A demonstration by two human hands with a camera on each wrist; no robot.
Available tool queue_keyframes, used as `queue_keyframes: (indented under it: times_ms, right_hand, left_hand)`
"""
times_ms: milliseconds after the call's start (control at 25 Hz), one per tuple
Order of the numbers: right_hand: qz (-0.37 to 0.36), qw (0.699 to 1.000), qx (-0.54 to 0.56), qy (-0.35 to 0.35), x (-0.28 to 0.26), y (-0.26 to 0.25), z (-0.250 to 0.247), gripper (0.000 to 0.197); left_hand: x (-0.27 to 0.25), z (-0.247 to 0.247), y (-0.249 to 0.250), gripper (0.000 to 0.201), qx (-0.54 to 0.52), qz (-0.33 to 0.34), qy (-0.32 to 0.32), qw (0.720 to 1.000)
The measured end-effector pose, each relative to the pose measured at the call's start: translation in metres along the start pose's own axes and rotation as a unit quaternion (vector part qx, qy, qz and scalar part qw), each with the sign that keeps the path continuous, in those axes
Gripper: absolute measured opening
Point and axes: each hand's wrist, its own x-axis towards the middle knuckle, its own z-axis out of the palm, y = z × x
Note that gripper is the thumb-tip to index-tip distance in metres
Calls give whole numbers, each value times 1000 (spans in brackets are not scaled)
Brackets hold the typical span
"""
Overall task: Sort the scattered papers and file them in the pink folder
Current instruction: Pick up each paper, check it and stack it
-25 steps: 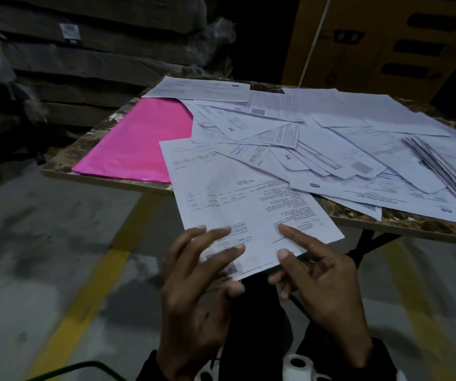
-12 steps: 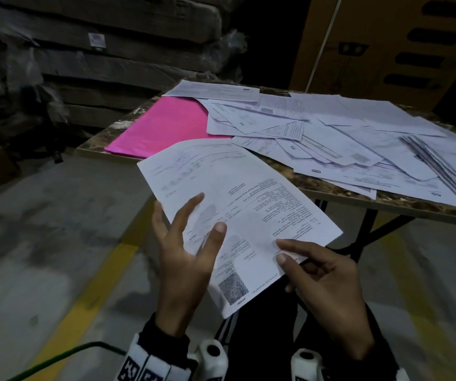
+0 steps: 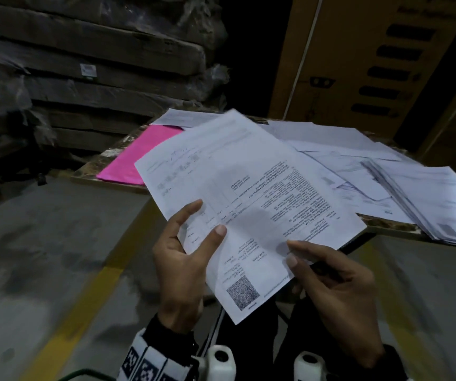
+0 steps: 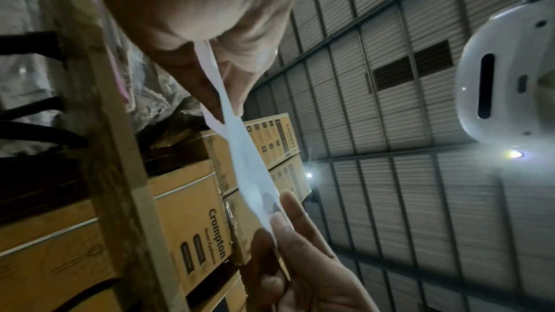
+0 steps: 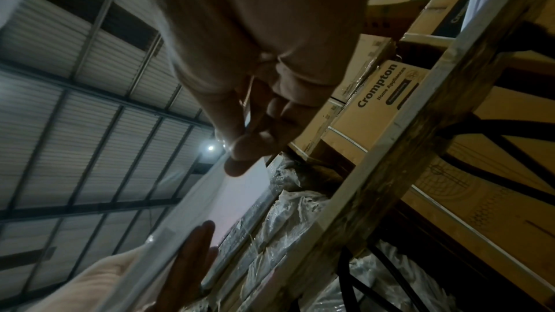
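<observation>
Both hands hold one printed white sheet point(image 3: 243, 204) in the air in front of the table. My left hand point(image 3: 182, 254) pinches its left edge, thumb on top and fingers underneath. My right hand point(image 3: 328, 273) pinches the lower right edge between thumb and fingers. The same sheet point(image 4: 249, 165) shows edge-on in the left wrist view, and its underside point(image 5: 228, 196) in the right wrist view. The pink folder point(image 3: 136, 158) lies shut on the table's left end, partly hidden by the sheet. Scattered papers point(image 3: 358, 171) cover the rest of the tabletop.
A squared stack of sheets point(image 3: 424, 202) lies at the table's right. The table edge point(image 3: 391, 229) is just beyond the hands. Wrapped pallets point(image 3: 89, 72) stand at back left, yellow cartons point(image 3: 364, 56) at back right. A yellow floor line point(image 3: 83, 298) runs below left.
The sheet has come off the table toward me and risen, turning so that it covers more of the folder. Both hands went from resting on it to pinching its edges.
</observation>
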Motion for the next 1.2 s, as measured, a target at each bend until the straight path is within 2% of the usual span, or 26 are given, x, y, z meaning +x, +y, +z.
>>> queue_keyframes:
  times_ms: [160,360,480,680,800,920,1080,1200]
  right_hand:
    - [34,999,15,7,18,1,-9,26]
    - [87,996,21,11,39,14,-23,32]
    - [109,993,18,39,56,20,-34,31]
    - [130,987,-55,74,107,39,-61,21]
    - [98,975,-183,75,142,47,-77,17]
    - [70,945,-319,17,178,67,-90,11]
    - [168,874,-430,-154,209,95,-101,10]
    - [136,854,-457,-207,217,88,-103,18]
  left_hand:
    - [26,26,4,47,5,4,-25,1000]
    - [80,40,-12,38,156,8,-60,986]
    - [109,45,-17,38,189,-6,-80,979]
    - [156,52,-24,44,244,-10,-107,964]
    - [180,56,-35,45,276,-17,-111,954]
    - [189,53,-48,43,315,-7,-105,943]
    - [193,47,-55,43,337,-20,-103,936]
    - [196,44,-56,45,328,-51,-106,937]
